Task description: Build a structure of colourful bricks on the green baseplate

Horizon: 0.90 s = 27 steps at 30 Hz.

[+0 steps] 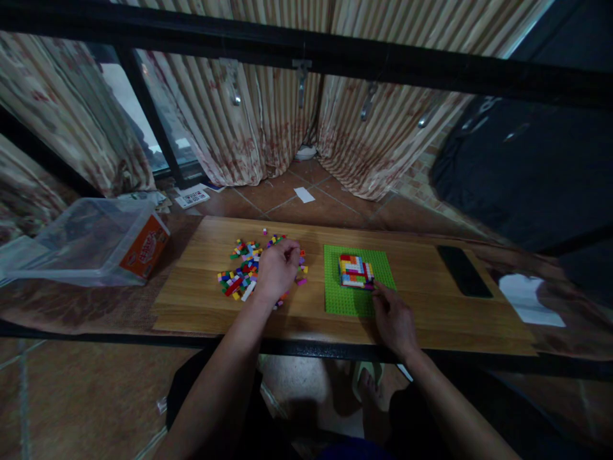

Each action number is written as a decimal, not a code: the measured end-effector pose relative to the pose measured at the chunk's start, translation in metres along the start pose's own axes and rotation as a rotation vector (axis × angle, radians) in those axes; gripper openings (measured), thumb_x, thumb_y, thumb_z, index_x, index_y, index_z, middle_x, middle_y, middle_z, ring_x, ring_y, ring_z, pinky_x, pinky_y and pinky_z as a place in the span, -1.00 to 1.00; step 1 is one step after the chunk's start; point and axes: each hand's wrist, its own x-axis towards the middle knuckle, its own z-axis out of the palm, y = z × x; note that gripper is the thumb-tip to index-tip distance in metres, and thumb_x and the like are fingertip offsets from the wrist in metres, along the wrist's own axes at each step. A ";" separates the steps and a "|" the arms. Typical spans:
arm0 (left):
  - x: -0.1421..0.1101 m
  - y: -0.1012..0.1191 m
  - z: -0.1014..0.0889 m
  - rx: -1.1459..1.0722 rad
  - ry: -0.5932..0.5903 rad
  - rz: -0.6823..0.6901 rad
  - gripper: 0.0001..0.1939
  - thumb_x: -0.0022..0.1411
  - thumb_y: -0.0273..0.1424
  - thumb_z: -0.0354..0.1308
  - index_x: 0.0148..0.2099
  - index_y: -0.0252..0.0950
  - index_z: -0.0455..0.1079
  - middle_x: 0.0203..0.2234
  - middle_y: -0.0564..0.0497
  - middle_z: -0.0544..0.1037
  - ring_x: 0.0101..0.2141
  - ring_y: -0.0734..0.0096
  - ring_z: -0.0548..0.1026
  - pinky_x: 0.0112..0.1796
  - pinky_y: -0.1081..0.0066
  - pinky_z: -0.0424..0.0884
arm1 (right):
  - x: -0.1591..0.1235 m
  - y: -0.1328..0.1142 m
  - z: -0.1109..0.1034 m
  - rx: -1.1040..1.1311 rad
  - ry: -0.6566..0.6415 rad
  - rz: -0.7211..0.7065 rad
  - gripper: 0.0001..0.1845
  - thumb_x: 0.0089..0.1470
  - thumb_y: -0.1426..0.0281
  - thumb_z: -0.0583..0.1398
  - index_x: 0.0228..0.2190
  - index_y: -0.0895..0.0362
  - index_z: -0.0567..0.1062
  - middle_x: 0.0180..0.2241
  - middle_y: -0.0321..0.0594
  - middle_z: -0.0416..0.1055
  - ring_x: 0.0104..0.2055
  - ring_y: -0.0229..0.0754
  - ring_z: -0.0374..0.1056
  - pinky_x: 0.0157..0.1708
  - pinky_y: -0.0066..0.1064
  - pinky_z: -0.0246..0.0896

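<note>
Over the loose pile of toy bricks (246, 265), my left hand (279, 268) hovers with its fingertips pinched together; whatever they may hold is too small to make out. My right hand (395, 321) is at the green baseplate (345, 306), its thumb and fingers drawn together at the near right corner of a low block of joined bricks (354, 271). That block is a rectangle of white, red, yellow, orange and blue pieces, fixed on the baseplate. Whether a small brick sits between the right fingertips is unclear.
A wooden board (292, 326) bears the bricks and baseplate. On its right lies a black phone-like slab (463, 271), with crumpled white paper (531, 299) beyond. A clear plastic tub (96, 239) with an orange label stands left. Dark metal bars (306, 48) cross in front of the curtains.
</note>
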 end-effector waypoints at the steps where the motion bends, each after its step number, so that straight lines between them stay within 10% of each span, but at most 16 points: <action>1: 0.000 -0.001 -0.001 0.006 0.008 -0.008 -0.83 0.22 -0.47 0.07 -0.26 -0.30 0.51 -0.43 0.00 0.60 -0.43 0.38 0.52 -0.36 0.44 0.36 | -0.004 0.000 0.002 0.038 0.032 0.044 -0.58 0.20 0.30 0.03 0.03 0.18 0.43 -0.23 -0.06 0.50 -0.21 -0.07 0.44 -0.17 -0.20 0.35; 8: 0.003 -0.004 -0.003 -0.001 0.038 0.001 -0.82 0.22 -0.49 0.06 -0.31 -0.30 0.50 -0.45 0.00 0.59 -0.43 0.41 0.50 -0.36 0.46 0.35 | -0.017 -0.002 0.008 0.090 0.117 0.180 -0.59 0.16 0.21 0.09 -0.06 0.18 0.48 -0.22 -0.04 0.51 -0.24 -0.06 0.45 -0.17 -0.18 0.34; 14: 0.003 -0.001 -0.006 0.032 0.069 0.015 -0.82 0.22 -0.49 0.05 -0.33 -0.29 0.50 -0.47 0.02 0.57 -0.46 0.43 0.46 -0.39 0.48 0.32 | -0.017 -0.027 0.011 0.077 0.132 0.009 -0.70 0.19 0.25 0.10 -0.20 0.15 0.53 -0.24 -0.06 0.51 -0.19 -0.08 0.44 -0.16 -0.21 0.33; 27: 0.001 0.002 -0.009 0.060 0.080 -0.009 -0.81 0.24 -0.49 0.05 -0.30 -0.28 0.50 -0.40 -0.01 0.60 -0.39 0.37 0.51 -0.31 0.42 0.37 | 0.038 -0.122 0.082 0.087 -0.222 -0.199 -0.75 0.17 0.34 0.08 -0.23 0.07 0.54 -0.27 -0.15 0.47 -0.27 -0.13 0.39 -0.23 -0.31 0.29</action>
